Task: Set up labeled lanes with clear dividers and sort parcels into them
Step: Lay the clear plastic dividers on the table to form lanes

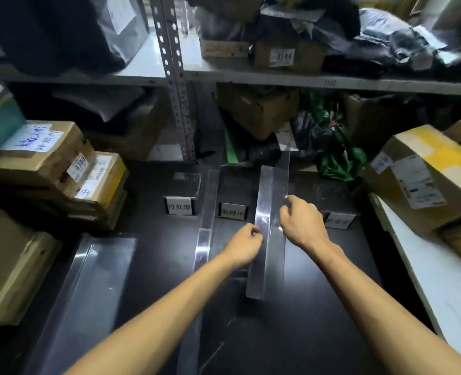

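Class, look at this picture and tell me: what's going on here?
A person grips a clear divider with the left hand and right hand, lining it up between the middle label and the right label on the dark table. A second divider already stands left of the middle label. Parcels wait piled on both sides.

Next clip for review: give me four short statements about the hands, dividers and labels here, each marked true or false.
1. The left hand and right hand both grip one clear divider. True.
2. Only one label stand is on the dark table. False: three label stands are there.
3. A second divider stands left of the held one. True.
4. Parcels lie in the lanes between the dividers. False: the cardboard boxes sit off to the sides.
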{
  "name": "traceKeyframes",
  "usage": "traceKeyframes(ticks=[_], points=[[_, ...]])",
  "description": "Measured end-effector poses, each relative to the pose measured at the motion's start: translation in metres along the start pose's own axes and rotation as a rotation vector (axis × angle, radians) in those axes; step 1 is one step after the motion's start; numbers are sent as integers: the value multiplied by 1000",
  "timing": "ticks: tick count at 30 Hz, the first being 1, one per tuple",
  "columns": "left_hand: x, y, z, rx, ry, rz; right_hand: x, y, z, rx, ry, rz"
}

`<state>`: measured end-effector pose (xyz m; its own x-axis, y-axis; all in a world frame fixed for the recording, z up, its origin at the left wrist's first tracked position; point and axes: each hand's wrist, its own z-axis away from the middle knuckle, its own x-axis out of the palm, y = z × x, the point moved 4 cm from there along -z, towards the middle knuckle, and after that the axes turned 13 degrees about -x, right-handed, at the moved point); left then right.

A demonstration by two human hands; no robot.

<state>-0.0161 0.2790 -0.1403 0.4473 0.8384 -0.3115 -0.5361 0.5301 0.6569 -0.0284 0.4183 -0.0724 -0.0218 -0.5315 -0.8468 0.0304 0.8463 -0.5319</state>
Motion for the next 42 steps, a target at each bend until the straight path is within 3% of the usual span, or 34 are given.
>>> traceKeyframes(ticks=[6,13,24,33,38,42], points=[[11,-6,-46,-41,57,-89,34,22,-30,9,-54,0],[30,-2,-79,-80,12,-74,59,46,-56,49,-169,24],[38,7,-93,-104,-49,-142,63,50,-64,31,-214,-6],[43,-1,-97,-58,-61,-49,63,53,-62,43,-205,-50],[39,-2,-88,-57,-73,-82,53,48,-56,43,-151,106],[30,7,-76,-18,-46,-68,43,37,-50,9,-117,53]])
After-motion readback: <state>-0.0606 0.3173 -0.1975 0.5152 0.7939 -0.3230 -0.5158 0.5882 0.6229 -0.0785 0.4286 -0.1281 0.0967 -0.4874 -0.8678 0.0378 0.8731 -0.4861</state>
